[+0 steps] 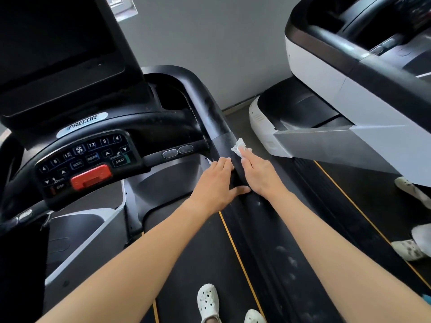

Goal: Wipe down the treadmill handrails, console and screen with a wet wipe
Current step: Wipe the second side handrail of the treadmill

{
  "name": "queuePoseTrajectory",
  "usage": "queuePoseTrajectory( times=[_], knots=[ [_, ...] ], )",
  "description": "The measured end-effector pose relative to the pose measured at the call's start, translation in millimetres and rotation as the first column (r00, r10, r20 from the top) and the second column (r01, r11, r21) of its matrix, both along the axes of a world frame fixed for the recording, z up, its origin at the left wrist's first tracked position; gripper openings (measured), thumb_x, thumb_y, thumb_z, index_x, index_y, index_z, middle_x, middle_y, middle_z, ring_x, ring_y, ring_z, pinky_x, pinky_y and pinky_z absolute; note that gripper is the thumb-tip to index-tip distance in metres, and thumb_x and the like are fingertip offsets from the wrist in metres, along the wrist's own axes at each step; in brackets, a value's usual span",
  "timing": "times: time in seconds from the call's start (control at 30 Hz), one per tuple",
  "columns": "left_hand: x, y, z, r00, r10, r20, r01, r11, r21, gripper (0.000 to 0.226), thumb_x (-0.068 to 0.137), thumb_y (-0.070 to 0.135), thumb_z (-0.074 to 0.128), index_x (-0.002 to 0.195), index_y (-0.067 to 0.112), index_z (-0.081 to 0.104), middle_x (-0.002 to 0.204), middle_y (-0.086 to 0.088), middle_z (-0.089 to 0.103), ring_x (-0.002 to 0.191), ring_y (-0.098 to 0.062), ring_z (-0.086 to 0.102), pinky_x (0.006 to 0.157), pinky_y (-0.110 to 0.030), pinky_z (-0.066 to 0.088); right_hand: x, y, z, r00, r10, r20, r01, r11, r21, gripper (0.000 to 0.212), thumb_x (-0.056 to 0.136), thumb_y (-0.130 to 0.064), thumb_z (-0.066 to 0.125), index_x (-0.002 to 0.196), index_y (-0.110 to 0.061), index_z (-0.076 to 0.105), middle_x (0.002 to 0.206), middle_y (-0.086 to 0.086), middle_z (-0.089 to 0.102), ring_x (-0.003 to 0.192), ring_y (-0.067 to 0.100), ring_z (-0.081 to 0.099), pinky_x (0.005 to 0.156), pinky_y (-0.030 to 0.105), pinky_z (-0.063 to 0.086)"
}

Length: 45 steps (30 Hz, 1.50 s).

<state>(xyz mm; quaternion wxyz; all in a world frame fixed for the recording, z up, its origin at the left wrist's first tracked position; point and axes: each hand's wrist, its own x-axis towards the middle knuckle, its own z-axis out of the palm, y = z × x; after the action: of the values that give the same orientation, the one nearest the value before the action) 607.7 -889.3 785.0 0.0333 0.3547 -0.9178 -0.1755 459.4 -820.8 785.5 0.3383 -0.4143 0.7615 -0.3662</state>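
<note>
The black right handrail point(215, 110) of the treadmill runs from the console toward me. My left hand point(215, 183) grips it, fingers over the top and thumb underneath. Just beyond, my right hand point(258, 173) lies on the rail's outer side with straight fingers pressing a crumpled white wet wipe point(239, 148) against it. The console point(86, 159) with buttons and a red stop clip sits to the left, below the dark screen point(53, 43). Wet streaks show on the rail's upper part.
A second treadmill point(338, 73), white and black, stands close on the right. Another person's feet in white clogs point(410, 248) are at the right edge. My own white clogs point(208, 301) stand on the belt point(186, 264).
</note>
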Motion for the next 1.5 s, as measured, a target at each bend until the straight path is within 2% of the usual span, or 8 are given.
queuePoseTrajectory(
  times=[0.23, 0.47, 0.6, 0.9, 1.07, 1.2, 1.4, 1.5],
  knots=[
    [2, 2, 1, 1.000, -0.002, -0.030, 0.002, 1.000, 0.007, 0.093, 0.086, 0.071, 0.064, 0.149, 0.008, 0.038, 0.135, 0.003, 0.049, 0.125, -0.017, 0.047, 0.110, -0.033, 0.040, -10, -20, -7, 1.000, 0.002, -0.021, 0.000, 0.997, 0.076, 0.047, 0.110, -0.035, 0.026, 0.155, -0.037, 0.041, 0.158, 0.004, 0.046, 0.147, 0.026, 0.036, 0.118, 0.036, 0.025],
    [2, 11, -1, 0.999, 0.035, -0.039, -0.034, 0.999, 0.039, 0.099, 0.092, 0.064, 0.062, 0.159, 0.003, 0.023, 0.150, 0.000, 0.044, 0.141, -0.018, 0.038, 0.120, -0.030, 0.029, 4, 35, -7, 0.999, -0.038, 0.008, 0.038, 0.999, 0.014, 0.043, 0.109, -0.034, 0.037, 0.149, -0.041, 0.050, 0.146, 0.001, 0.058, 0.126, 0.018, 0.056, 0.099, 0.024, 0.039],
    [4, 15, -1, 0.999, 0.031, -0.020, -0.030, 0.999, 0.039, 0.092, 0.096, 0.063, 0.056, 0.159, 0.004, 0.025, 0.162, -0.004, 0.033, 0.150, -0.020, 0.030, 0.123, -0.034, 0.026, 11, 65, -6, 0.997, -0.075, 0.012, 0.075, 0.997, 0.010, 0.042, 0.108, -0.035, 0.045, 0.149, -0.038, 0.050, 0.147, -0.006, 0.058, 0.134, 0.013, 0.050, 0.101, 0.018, 0.032],
    [-1, 28, -7, 0.996, 0.070, 0.048, -0.067, 0.996, -0.058, 0.072, 0.102, 0.057, 0.051, 0.155, 0.009, 0.038, 0.169, -0.008, 0.025, 0.157, -0.027, 0.017, 0.126, -0.043, 0.024, 14, 63, 9, 0.996, -0.034, -0.087, 0.041, 0.995, 0.090, 0.044, 0.110, -0.034, 0.035, 0.152, -0.032, 0.047, 0.153, 0.001, 0.052, 0.139, 0.023, 0.045, 0.110, 0.031, 0.033],
    [5, 44, -12, 0.998, -0.019, 0.052, 0.029, 0.982, -0.188, 0.049, 0.108, 0.037, 0.047, 0.149, 0.011, 0.048, 0.157, -0.009, 0.043, 0.146, -0.025, 0.037, 0.119, -0.044, 0.033, 30, 119, -4, 0.977, -0.072, -0.203, 0.068, 0.997, -0.029, 0.039, 0.109, -0.028, 0.042, 0.146, -0.029, 0.055, 0.116, -0.001, 0.071, 0.100, 0.018, 0.065, 0.093, 0.041, 0.054],
    [15, 53, -11, 0.997, -0.071, 0.029, 0.076, 0.978, -0.195, 0.045, 0.108, 0.028, 0.046, 0.148, 0.007, 0.049, 0.155, -0.009, 0.045, 0.144, -0.024, 0.039, 0.121, -0.040, 0.032, 30, 126, -11, 0.948, -0.079, -0.308, 0.062, 0.996, -0.064, 0.033, 0.108, -0.025, 0.045, 0.133, -0.019, 0.066, 0.094, -0.002, 0.071, 0.079, 0.013, 0.064, 0.076, 0.038, 0.057],
    [13, 70, 3, 0.999, 0.013, -0.052, -0.013, 1.000, 0.000, 0.048, 0.110, 0.028, 0.044, 0.157, 0.014, 0.040, 0.168, -0.001, 0.027, 0.151, -0.017, 0.033, 0.120, -0.030, 0.030, 35, 102, -5, 0.957, -0.034, -0.288, 0.026, 0.999, -0.031, 0.038, 0.108, -0.025, 0.045, 0.143, -0.016, 0.058, 0.148, 0.007, 0.057, 0.130, 0.027, 0.057, 0.109, 0.040, 0.046],
    [12, 67, 9, 0.999, 0.014, -0.041, -0.013, 1.000, 0.028, 0.047, 0.111, 0.024, 0.041, 0.158, 0.016, 0.040, 0.169, -0.001, 0.025, 0.152, -0.018, 0.032, 0.121, -0.029, 0.026, 37, 126, -9, 0.911, 0.076, -0.406, -0.100, 0.994, -0.038, 0.041, 0.108, -0.019, 0.047, 0.149, -0.015, 0.052, 0.159, 0.002, 0.044, 0.144, 0.021, 0.045, 0.117, 0.027, 0.034]
  ],
)
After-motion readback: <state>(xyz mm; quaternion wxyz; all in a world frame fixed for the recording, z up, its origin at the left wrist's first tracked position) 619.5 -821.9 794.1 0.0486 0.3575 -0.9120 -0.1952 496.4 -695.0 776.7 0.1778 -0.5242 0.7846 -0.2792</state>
